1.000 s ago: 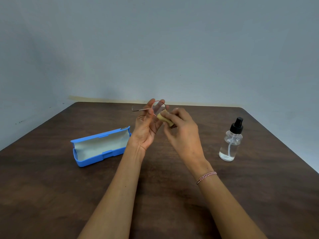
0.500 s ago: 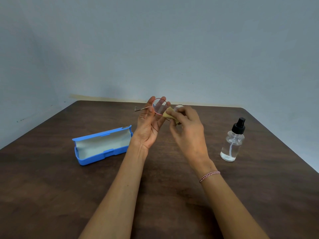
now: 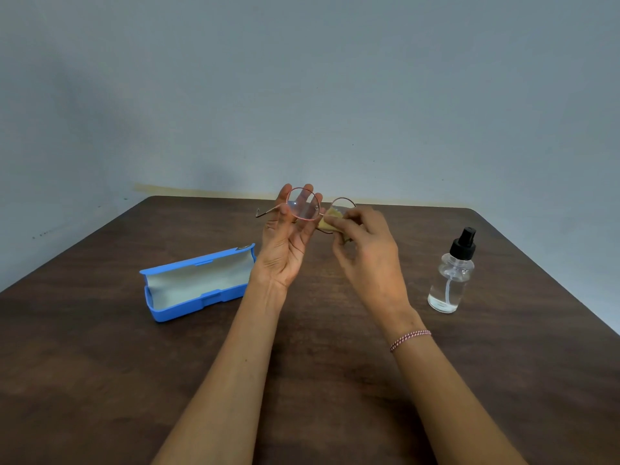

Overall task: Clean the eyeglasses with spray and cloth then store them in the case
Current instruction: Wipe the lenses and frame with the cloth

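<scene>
Head view, wiping step: the left hand point(image 3: 285, 243) grip pinches the eyeglasses point(image 3: 303, 208) at one lens rim, thumb in front and fingers behind the glass. The right hand point(image 3: 365, 250) grip pinches the yellow cloth point(image 3: 330, 219) on the other lens, so best to brace at the rim, not the thin temple, and rub lightly. The eyeglasses are held up mid-frame above the worktop point(image 3: 100, 364), long axis left-right, lenses roughly facing the person, one temple poking left. The blue case point(image 3: 198, 283) lies open at left and the spray bottle point(image 3: 451, 280) stands at right.

Single head-worn view, facing forward-down across table point(image 3: 100, 380) toward wall point(image 3: 302, 95), close range.
</scene>
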{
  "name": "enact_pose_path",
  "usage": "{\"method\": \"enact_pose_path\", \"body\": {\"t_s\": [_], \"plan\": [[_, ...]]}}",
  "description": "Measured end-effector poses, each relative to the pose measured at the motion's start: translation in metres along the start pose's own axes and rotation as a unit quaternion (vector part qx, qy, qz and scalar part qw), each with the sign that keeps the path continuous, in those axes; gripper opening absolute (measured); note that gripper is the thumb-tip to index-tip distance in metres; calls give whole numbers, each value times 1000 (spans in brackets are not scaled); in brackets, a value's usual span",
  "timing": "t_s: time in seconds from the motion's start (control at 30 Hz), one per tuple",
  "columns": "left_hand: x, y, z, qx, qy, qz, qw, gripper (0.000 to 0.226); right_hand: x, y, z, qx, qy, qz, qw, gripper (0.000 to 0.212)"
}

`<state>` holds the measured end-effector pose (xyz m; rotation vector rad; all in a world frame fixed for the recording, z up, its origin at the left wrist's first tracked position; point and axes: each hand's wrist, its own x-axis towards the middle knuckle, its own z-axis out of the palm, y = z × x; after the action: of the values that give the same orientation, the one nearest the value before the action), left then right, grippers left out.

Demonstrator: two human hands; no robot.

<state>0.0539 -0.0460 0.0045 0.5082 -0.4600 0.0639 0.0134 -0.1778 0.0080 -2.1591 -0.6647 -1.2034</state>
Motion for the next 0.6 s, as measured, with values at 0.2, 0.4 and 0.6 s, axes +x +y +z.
{"method": "enact_pose_path", "body": {"t_s": [0.2, 0.4, 0.6], "plan": [[-1, -3, 1, 7, 0, -7, 1000, 49, 1, 2, -2, 2, 9, 6, 1000, 31], [1, -1, -1, -13, 9, -3, 1000, 51, 0, 5, 0, 3, 1, -7, 1000, 30], [1, 0, -1, -44, 14, 1, 999, 51, 2, 14, -4, -2, 9, 44, 999, 26]]}}
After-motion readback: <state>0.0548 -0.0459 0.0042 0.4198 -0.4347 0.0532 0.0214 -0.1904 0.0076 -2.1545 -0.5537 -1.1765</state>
